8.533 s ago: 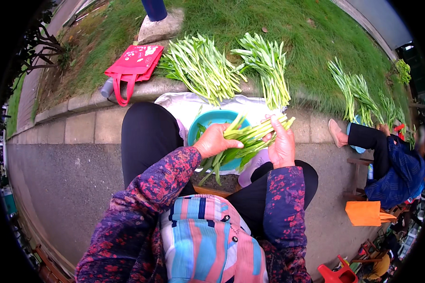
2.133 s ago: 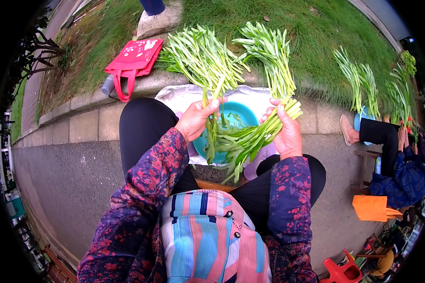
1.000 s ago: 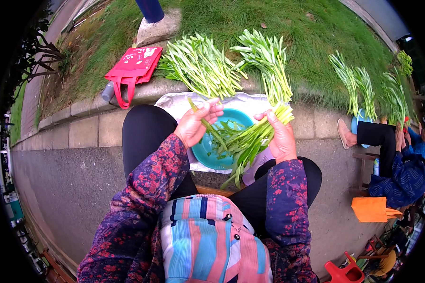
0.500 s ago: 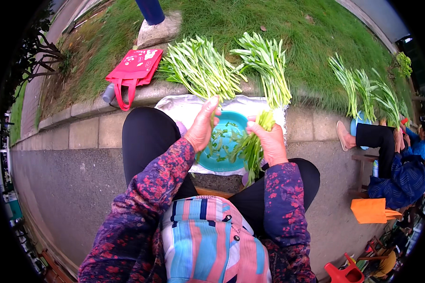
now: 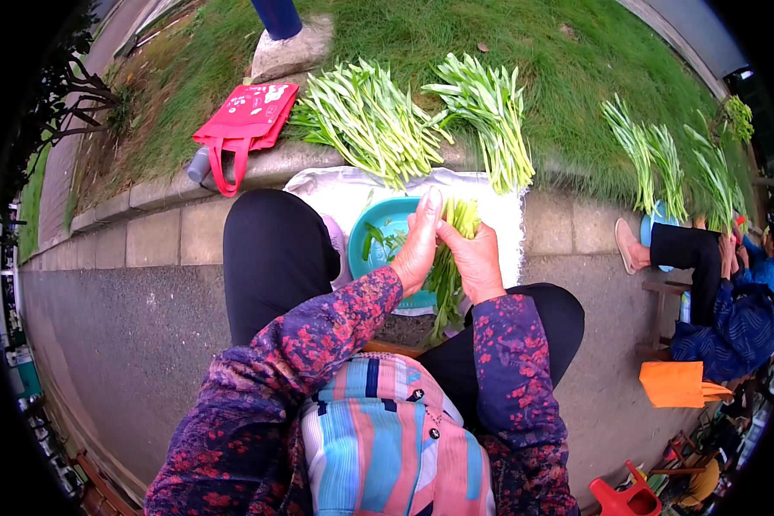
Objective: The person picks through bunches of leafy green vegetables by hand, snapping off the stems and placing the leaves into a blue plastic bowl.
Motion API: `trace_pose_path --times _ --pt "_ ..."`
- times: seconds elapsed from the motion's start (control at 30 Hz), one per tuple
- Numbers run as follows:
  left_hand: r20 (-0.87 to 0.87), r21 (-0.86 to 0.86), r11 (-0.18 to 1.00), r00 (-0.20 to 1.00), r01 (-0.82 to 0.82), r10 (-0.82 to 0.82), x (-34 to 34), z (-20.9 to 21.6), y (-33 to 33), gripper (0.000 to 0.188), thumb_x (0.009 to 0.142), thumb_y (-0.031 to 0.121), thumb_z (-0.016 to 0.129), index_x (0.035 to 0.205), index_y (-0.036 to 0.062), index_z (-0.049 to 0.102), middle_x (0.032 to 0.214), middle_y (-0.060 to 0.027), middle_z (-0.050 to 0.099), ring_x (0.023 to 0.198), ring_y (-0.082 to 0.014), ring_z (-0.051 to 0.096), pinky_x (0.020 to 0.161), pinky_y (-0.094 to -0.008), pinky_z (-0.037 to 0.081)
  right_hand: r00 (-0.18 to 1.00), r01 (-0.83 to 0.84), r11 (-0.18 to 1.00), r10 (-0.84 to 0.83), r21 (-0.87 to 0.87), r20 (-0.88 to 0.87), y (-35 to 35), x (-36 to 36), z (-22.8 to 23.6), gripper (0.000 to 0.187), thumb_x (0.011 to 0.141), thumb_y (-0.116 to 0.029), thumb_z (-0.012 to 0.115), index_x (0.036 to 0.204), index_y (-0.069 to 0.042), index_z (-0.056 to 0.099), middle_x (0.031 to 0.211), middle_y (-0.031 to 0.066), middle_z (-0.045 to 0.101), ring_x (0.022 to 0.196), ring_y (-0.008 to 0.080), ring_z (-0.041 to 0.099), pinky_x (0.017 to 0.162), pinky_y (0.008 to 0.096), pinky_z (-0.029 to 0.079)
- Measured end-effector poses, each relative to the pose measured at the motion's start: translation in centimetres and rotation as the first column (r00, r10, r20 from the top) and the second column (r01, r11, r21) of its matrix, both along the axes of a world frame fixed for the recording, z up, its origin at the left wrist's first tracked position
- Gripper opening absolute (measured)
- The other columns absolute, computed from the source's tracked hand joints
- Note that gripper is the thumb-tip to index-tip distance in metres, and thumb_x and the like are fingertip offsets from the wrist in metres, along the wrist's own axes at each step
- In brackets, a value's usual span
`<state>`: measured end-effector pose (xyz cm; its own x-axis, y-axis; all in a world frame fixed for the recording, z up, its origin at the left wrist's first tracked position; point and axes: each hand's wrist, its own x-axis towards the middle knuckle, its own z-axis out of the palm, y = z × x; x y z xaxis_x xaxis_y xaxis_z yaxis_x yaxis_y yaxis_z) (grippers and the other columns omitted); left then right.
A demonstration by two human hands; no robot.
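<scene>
Head view, left to right: a red bag [image 5: 245,120] lies on the grass by the kerb, and beside it two heaps of green stalks [image 5: 370,116] and [image 5: 488,112] spread over the kerb edge. Below them a white sheet [image 5: 335,191] covers the paving, with a blue basin [image 5: 385,236] on it between the person's knees.

Over the basin's right rim the left hand [image 5: 418,245] is curled around a bunch [image 5: 450,267] of the same stalks, fingers pointing up along it. The right hand [image 5: 471,258] is wrapped on the bunch from the other side, so both hands grasp it and touch each other. The pale cut ends stick up above the fingers; the leafy tails hang down toward the lap.

The stalks look light, thin and limp, apt to bend, bruise or slip loose singly. I'd judge the firm pale ends the place to grip, gathered snugly rather than squeezed.

Farther right, more greens [image 5: 654,155] lie on the grass, and another person [image 5: 705,275] sits near an orange bag [image 5: 675,383].
</scene>
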<state>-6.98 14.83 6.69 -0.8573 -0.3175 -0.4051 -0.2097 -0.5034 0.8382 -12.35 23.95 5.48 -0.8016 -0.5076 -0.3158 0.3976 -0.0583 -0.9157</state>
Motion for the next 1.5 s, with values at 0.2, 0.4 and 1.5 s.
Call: trace_pose_path --times 0.2,0.4,1.5 --pt "0.075 -0.201 0.980 0.997 0.014 0.001 0.4 -0.8 -1.7 0.078 0.089 0.065 0.036 0.142 0.0075 0.030 0.115 -0.0060 0.044 0.103 -0.0176 0.037 0.100 -0.0341 0.023 0.986 0.083 0.995 -0.075 -0.050 0.148 1.4 -1.8 1.1 0.021 0.082 -0.012 0.070 0.100 -0.003 0.063 0.088 0.0023 0.065 0.080 0.0107 0.061 0.072 0.0254 0.048" --pt "0.077 -0.102 0.994 0.997 0.039 -0.032 2.1 0.1 -5.5 0.049 0.089 0.039 0.058 0.123 0.0044 0.051 0.107 -0.0029 0.055 0.100 -0.0128 0.045 0.097 -0.0289 0.032 0.969 0.141 0.955 -0.079 -0.260 0.233 3.9 -4.1 1.0 0.024 0.085 -0.012 0.065 0.105 -0.003 0.057 0.092 0.0083 0.063 0.084 0.0196 0.062 0.078 0.0329 0.051" --pt "0.051 -0.644 0.709 0.940 0.289 -0.337 2.6 0.3 -0.8 0.028 0.080 0.014 0.072 0.103 -0.0008 0.065 0.085 -0.0040 0.066 0.074 -0.0076 0.058 0.073 -0.0246 0.049 0.984 0.114 0.910 -0.048 -0.398 0.173 4.5 -4.4 1.8 0.026 0.085 -0.009 0.062 0.109 -0.001 0.055 0.093 0.0097 0.062 0.090 0.0210 0.060 0.083 0.0344 0.048"
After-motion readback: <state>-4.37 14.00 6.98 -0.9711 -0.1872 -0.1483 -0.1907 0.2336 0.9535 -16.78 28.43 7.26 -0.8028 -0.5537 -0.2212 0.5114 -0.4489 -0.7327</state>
